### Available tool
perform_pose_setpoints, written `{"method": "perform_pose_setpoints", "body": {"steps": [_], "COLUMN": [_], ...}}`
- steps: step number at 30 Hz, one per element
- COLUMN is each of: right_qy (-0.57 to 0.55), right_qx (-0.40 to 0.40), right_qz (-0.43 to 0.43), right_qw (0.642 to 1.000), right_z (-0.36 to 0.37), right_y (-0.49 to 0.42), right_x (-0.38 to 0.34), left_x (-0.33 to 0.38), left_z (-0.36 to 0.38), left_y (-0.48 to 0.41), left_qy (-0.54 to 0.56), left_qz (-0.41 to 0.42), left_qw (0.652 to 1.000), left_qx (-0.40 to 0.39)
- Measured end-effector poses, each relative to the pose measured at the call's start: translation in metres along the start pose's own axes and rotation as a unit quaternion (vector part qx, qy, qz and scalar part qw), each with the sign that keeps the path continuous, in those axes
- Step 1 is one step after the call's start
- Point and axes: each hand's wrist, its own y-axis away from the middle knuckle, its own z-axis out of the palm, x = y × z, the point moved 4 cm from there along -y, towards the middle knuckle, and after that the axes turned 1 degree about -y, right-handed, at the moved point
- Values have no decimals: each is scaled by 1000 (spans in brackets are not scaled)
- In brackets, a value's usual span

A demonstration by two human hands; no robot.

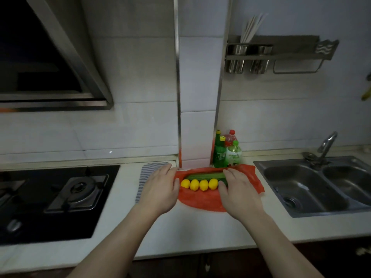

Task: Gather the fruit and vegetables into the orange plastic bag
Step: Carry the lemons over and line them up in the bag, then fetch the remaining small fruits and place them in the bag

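Note:
An orange plastic bag (pixel 202 199) lies flat on the white counter. On it sits a row of several yellow lemons (pixel 203 184), and behind them lie long green cucumbers (pixel 204 175). My left hand (pixel 160 187) rests palm down on the bag's left edge, fingers spread. My right hand (pixel 239 189) rests on the right part of the bag, its fingertips at the cucumbers' right end and beside the last lemon. Whether either hand pinches the plastic is hidden under the palms.
A striped cloth (pixel 145 177) lies left of the bag, beside a black gas hob (pixel 78 189). Several drink bottles (pixel 227 151) stand against the wall behind the bag. A steel double sink (pixel 313 187) with a tap (pixel 327 145) is on the right.

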Motion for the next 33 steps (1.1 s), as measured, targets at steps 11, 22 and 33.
{"method": "perform_pose_setpoints", "body": {"steps": [11, 22, 33], "right_qy": [28, -12, -43], "right_qx": [11, -14, -60], "right_qz": [-77, -156, -252], "right_qw": [997, 988, 965], "right_z": [31, 102, 161], "right_y": [-2, 31, 52], "right_x": [-140, -340, -492], "left_x": [-125, -299, -411], "left_z": [-71, -142, -198], "left_y": [56, 155, 241], "left_qy": [-2, -29, -54], "left_qz": [-48, -133, -227], "left_qw": [997, 989, 970], "left_qx": [55, 53, 67]}}
